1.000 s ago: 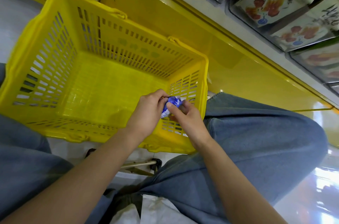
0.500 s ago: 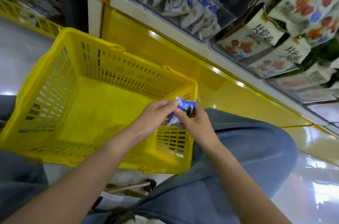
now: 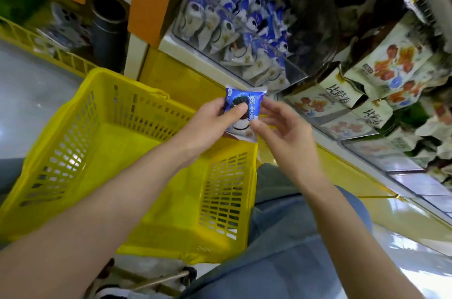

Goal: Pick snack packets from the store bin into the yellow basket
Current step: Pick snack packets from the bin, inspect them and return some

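Head view: one camera looking down past both forearms, at a tilt, so the shelving runs from the upper middle to the right edge of the frame.
Snack packet: small, blue and white, with a dark round biscuit printed on it. It is held up in the air at the centre of the frame, over the far right corner of the basket and just below the bin.
Left hand: holding the packet from its left side, thumb pressed flat on the printed front, fingers tucked behind.
Right hand: fingers loosely spread. The thumb tip lies on the packet's lower right corner and the index fingertip is at its right edge, a light pinch.
Yellow basket: slotted plastic, on the floor at the left and centre of the frame, with the left forearm stretched across it.
Store bin: clear-fronted, upper middle of the frame.
Bin contents: a heap of blue-and-white packets like the one in hand.
Neighbouring bins: pale bags with orange and red pictures, along the right edge.
Shelf base: glossy yellow, running behind the basket.
Jeans: a blue denim knee at the lower right, beside the basket's near wall.
Floor: pale and shiny, left edge.
Upper left: orange panels and a dark cylinder, both blurred.
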A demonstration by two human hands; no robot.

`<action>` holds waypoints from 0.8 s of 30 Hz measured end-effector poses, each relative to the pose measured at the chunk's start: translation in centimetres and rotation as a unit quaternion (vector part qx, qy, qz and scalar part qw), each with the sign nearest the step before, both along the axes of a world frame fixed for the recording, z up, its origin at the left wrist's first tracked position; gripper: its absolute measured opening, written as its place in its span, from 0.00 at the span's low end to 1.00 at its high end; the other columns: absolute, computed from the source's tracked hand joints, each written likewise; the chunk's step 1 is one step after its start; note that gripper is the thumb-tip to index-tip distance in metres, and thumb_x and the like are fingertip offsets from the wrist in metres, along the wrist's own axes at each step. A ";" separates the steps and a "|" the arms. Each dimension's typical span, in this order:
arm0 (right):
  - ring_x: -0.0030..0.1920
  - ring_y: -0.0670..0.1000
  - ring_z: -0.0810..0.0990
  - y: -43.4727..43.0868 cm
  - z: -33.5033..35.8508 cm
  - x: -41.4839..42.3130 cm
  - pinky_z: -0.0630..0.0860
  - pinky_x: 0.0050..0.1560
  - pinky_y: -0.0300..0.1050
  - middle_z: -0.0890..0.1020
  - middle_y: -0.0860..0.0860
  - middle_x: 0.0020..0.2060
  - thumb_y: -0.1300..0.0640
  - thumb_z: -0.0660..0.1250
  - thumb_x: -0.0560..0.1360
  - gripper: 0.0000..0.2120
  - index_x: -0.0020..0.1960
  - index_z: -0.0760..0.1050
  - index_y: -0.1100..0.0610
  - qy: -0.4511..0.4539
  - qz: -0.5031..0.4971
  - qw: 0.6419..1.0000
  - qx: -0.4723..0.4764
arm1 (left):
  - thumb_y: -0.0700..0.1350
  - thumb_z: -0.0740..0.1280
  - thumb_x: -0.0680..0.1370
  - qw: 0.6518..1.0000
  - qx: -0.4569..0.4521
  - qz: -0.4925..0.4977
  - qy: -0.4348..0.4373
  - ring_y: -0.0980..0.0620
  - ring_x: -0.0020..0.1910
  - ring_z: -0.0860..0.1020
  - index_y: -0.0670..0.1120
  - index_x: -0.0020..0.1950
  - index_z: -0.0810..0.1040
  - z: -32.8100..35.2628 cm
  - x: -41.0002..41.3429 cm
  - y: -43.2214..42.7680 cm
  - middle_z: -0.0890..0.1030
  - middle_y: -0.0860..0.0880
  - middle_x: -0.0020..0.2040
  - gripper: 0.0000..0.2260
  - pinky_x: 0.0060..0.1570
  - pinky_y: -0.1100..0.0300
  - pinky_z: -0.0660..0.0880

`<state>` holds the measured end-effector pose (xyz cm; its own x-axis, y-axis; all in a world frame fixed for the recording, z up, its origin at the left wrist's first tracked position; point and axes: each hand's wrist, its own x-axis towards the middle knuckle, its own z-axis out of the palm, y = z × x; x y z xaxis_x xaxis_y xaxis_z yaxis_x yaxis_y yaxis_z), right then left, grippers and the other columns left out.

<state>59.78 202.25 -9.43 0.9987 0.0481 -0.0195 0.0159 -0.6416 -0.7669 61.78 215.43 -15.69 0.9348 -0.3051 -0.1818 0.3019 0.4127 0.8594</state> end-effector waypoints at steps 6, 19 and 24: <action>0.47 0.36 0.78 0.2 3.8 7.6 0.73 0.51 0.30 0.79 0.43 0.47 0.58 0.63 0.77 0.09 0.57 0.74 0.53 -0.139 -0.046 0.985 -0.094 | 0.45 0.63 0.78 0.998 0.040 0.041 -0.019 0.64 0.41 0.79 0.48 0.54 0.75 -0.2 3.0 1.9 0.81 0.52 0.47 0.06 0.38 0.74 0.72; 0.43 0.48 0.79 1.2 3.9 17.2 0.78 0.56 0.49 0.82 0.55 0.42 0.49 0.69 0.72 0.14 0.48 0.80 0.59 0.136 -0.019 0.950 -0.282 | 0.49 0.63 0.78 0.999 0.023 0.045 0.018 0.62 0.46 0.80 0.53 0.54 0.74 -1.8 4.3 2.2 0.82 0.55 0.50 0.06 0.39 0.73 0.73; 0.40 0.47 0.78 1.4 3.8 17.2 0.79 0.52 0.45 0.79 0.53 0.39 0.54 0.69 0.73 0.13 0.49 0.79 0.64 0.129 -0.036 0.953 -0.271 | 0.45 0.65 0.77 0.999 0.015 0.044 0.027 0.61 0.47 0.79 0.53 0.51 0.73 -2.2 4.0 1.7 0.81 0.54 0.51 0.04 0.42 0.71 0.73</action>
<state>77.00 203.66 -5.62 0.9575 -0.1069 -0.2680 -0.1873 -0.9369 -0.2952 65.78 217.12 -17.94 0.9463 -0.2157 -0.2408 0.3120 0.4139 0.8552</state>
